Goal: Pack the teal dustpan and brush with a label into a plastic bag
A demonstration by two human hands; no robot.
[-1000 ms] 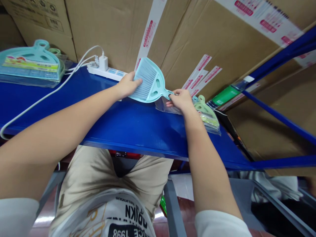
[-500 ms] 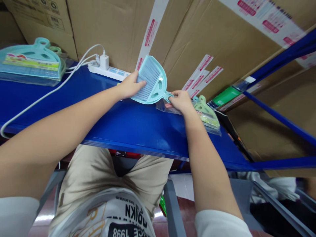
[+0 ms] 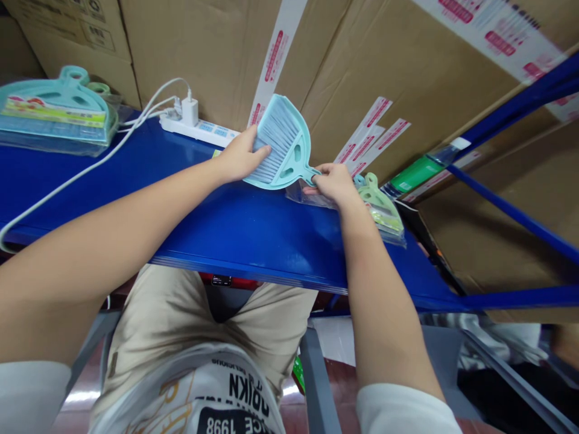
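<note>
A light blue dustpan (image 3: 306, 129) is held tilted above the shelf, with a matching hand brush (image 3: 277, 140) nested inside it, blue-grey bristles facing up. My left hand (image 3: 242, 158) grips the set by its left edge, thumb over the bristles and the other fingers hidden underneath. At the handle end, my right hand (image 3: 333, 181) has its fingers closed round the handles. Below that hand lies a clear plastic bag (image 3: 301, 194) on the shelf. Just right of it sits a wrapped green dustpan set (image 3: 382, 208).
Wrapped light blue dustpan sets (image 3: 58, 114) lie at the far left of the blue shelf (image 3: 253, 232). A white power strip (image 3: 203, 129) with plugged-in cables runs along the back. Cardboard boxes (image 3: 194, 42) stand behind. A green-labelled bottle (image 3: 420, 172) leans at the right.
The dustpan and brush have shifted slightly right and tilted a little more. Both hands keep their hold on them.
</note>
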